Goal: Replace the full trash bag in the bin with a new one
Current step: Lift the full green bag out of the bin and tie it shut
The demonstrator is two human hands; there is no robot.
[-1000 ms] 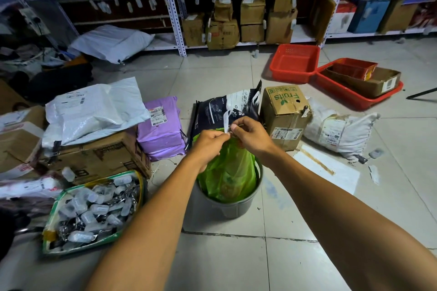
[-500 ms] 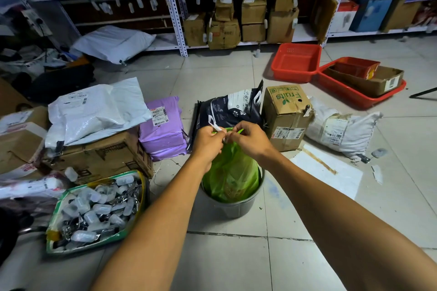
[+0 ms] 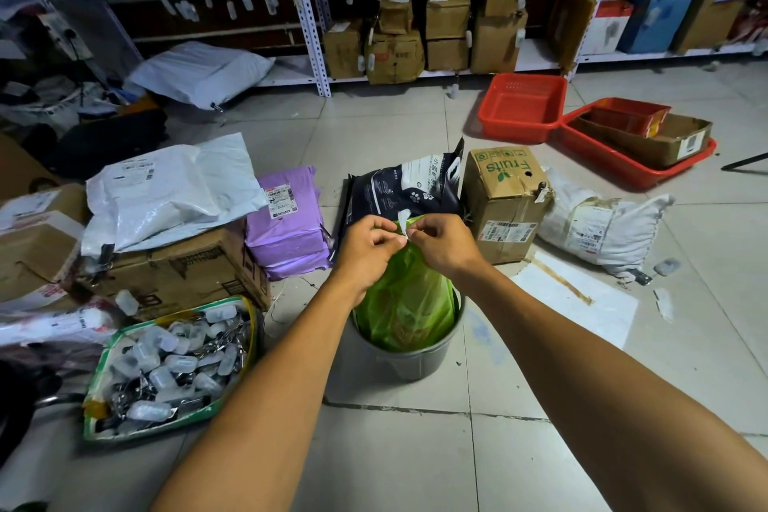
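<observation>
A small grey bin (image 3: 409,362) stands on the tiled floor in the middle of the head view. A full green trash bag (image 3: 409,299) sits in it, its top gathered up above the rim. My left hand (image 3: 368,247) and my right hand (image 3: 444,241) meet over the bag's neck. Both pinch the bag's white drawstring ends (image 3: 403,222) between the fingertips. The bag's mouth is hidden behind my fingers.
Just behind the bin lean a dark pet-food bag (image 3: 405,189) and a "Fruits" cardboard box (image 3: 505,200). A purple parcel (image 3: 286,224) and stacked boxes lie left, a tray of small bottles (image 3: 170,366) at near left. Red baskets (image 3: 523,106) and shelving stand farther back.
My hands have kept working the white ties at the bag's neck, shifting slightly; the strip that stood up earlier is now bunched between the fingertips. The bag stays in the bin.
</observation>
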